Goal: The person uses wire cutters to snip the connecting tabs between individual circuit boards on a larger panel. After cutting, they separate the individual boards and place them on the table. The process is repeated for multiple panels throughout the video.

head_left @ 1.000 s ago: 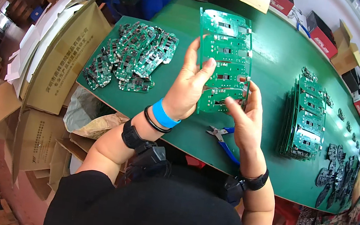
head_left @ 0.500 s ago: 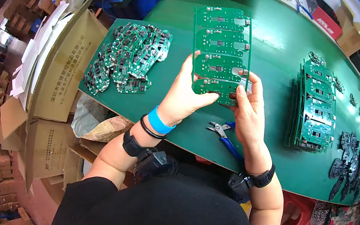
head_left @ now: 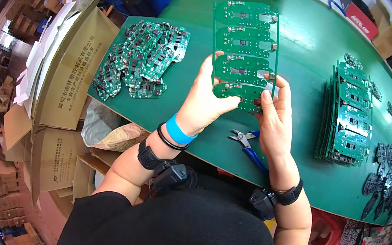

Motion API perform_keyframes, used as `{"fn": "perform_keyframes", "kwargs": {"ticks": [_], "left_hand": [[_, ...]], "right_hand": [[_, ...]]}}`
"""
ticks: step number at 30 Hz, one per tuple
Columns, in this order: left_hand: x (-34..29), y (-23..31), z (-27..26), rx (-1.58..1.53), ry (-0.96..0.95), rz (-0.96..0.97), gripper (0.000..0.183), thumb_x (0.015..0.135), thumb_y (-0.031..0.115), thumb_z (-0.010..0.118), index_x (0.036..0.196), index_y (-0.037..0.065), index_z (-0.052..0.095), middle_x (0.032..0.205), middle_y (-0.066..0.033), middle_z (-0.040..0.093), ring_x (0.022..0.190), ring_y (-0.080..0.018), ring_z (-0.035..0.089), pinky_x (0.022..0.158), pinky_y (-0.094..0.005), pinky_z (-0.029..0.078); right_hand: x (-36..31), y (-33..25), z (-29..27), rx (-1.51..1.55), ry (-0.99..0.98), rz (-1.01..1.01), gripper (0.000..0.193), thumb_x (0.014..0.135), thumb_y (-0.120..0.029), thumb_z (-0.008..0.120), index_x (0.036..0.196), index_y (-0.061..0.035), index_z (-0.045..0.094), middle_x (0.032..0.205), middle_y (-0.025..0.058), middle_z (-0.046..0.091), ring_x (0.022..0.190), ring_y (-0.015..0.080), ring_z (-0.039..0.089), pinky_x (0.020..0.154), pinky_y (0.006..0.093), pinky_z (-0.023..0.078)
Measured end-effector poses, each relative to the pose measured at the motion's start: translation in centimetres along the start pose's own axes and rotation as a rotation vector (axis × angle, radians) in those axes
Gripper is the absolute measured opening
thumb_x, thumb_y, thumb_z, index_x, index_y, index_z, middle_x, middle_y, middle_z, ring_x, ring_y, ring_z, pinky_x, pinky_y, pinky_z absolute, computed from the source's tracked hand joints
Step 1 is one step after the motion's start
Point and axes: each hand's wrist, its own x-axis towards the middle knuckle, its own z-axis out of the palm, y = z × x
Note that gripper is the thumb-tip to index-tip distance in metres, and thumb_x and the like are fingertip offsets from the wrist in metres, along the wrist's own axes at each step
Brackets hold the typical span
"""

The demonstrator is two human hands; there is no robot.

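Observation:
A green circuit board panel [head_left: 243,43], several mouse-shaped boards joined between two thin side rails, is held up above the table. My left hand [head_left: 205,96] is closed on its lower left part, thumb pressed on the lowest board. Opposite it, my right hand [head_left: 277,117] pinches the lower right corner, with the thumb in front and fingers behind the rail. Some fingertips are hidden by the panel. Below my right hand, blue-handled cutting pliers [head_left: 252,154] lie on the table with their jaws apart.
Loose separated circuit boards [head_left: 147,57] form a heap at the left of the green table [head_left: 185,126]. A tall stack of similar panels [head_left: 351,115] stands at the right, near black plastic parts [head_left: 384,176]. Cardboard boxes [head_left: 74,74] crowd the table's left edge.
The whole view has shifted slightly, so table items appear a little higher and the right-hand ones farther right. Both hands keep their grip on the panel.

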Motion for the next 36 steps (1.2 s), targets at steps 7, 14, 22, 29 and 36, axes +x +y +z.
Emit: {"fn": "perform_keyframes", "kwargs": {"ticks": [7, 14, 22, 29, 36], "left_hand": [[0.17, 0.41, 0.17, -0.03, -0.01, -0.025, 0.079, 0.065, -0.009, 0.063, 0.135, 0.002, 0.028, 0.122, -0.0105, 0.049, 0.109, -0.0203, 0.053, 0.09, -0.032, 0.048], [0.17, -0.01, 0.02, -0.052, -0.024, -0.063, 0.078, 0.066, -0.011, 0.063, 0.135, 0.003, 0.029, 0.123, -0.0103, 0.049, 0.11, -0.0198, 0.052, 0.089, -0.0318, 0.048], [0.24, 0.24, 0.0, -0.11, -0.044, -0.09, 0.076, 0.066, -0.012, 0.062, 0.133, 0.003, 0.03, 0.122, -0.0098, 0.049, 0.109, -0.0198, 0.053, 0.088, -0.0315, 0.048], [0.25, 0.4, 0.44, -0.104, -0.008, -0.094, 0.074, 0.065, -0.012, 0.06, 0.132, 0.003, 0.032, 0.119, -0.0097, 0.051, 0.109, -0.0198, 0.053, 0.089, -0.0317, 0.047], [0.33, 0.12, 0.34, -0.104, -0.012, -0.089, 0.074, 0.065, -0.012, 0.063, 0.131, 0.003, 0.033, 0.119, -0.01, 0.051, 0.108, -0.02, 0.054, 0.086, -0.031, 0.049]], "right_hand": [[-0.01, 0.23, 0.21, 0.051, 0.023, 0.017, 0.026, 0.098, -0.013, 0.045, 0.124, -0.0137, 0.043, 0.093, -0.002, 0.051, 0.08, 0.0055, 0.046, 0.067, 0.021, 0.041], [0.11, 0.47, 0.13, 0.036, 0.019, -0.012, 0.026, 0.097, -0.012, 0.045, 0.123, -0.0119, 0.043, 0.093, -0.0009, 0.051, 0.08, 0.0063, 0.046, 0.068, 0.0212, 0.04], [0.16, 0.3, 0.03, -0.01, 0.014, -0.012, 0.027, 0.098, -0.013, 0.044, 0.125, -0.0111, 0.042, 0.094, -0.0003, 0.052, 0.081, 0.0063, 0.047, 0.069, 0.0218, 0.042], [0.24, 0.75, -0.25, -0.058, -0.001, -0.031, 0.029, 0.099, -0.015, 0.043, 0.128, -0.013, 0.039, 0.098, -0.0005, 0.052, 0.084, 0.0049, 0.049, 0.073, 0.0227, 0.048], [0.3, 0.65, -0.1, -0.05, 0.004, -0.05, 0.029, 0.099, -0.015, 0.043, 0.128, -0.0136, 0.039, 0.097, -0.0017, 0.052, 0.082, 0.0039, 0.048, 0.071, 0.0209, 0.046]]}}
